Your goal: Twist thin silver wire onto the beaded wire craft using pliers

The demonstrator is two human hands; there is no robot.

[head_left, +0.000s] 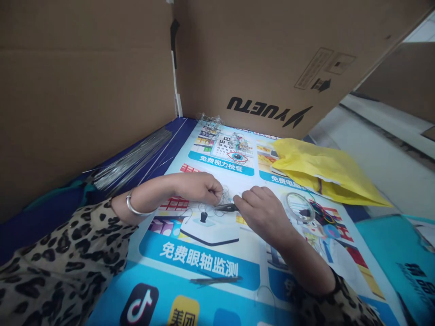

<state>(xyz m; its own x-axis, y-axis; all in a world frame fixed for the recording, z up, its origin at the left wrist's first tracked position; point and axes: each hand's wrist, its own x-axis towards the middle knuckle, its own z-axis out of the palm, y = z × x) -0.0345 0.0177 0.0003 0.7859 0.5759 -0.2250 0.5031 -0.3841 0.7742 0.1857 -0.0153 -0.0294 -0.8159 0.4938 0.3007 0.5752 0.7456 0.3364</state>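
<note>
My left hand (207, 188), with a silver bangle at the wrist, is closed in a pinch on thin wire (225, 194) at the middle of the printed poster (248, 183). Just right of it, my right hand (260, 210) is wrapped round a dark-tipped tool (227, 207), whose tip points left toward the wire. Most of the tool is hidden in the fist. The two hands are a small gap apart. Several short dark sticks (215, 280) lie on the poster nearer to me.
Cardboard walls (84, 81) stand behind and at the left. A bundle of silver wires (132, 160) lies left on blue cloth. Wire tangles (210, 120) are at the back. At right are a yellow bag (326, 167), a round coil (301, 207) and a teal bag (390, 253).
</note>
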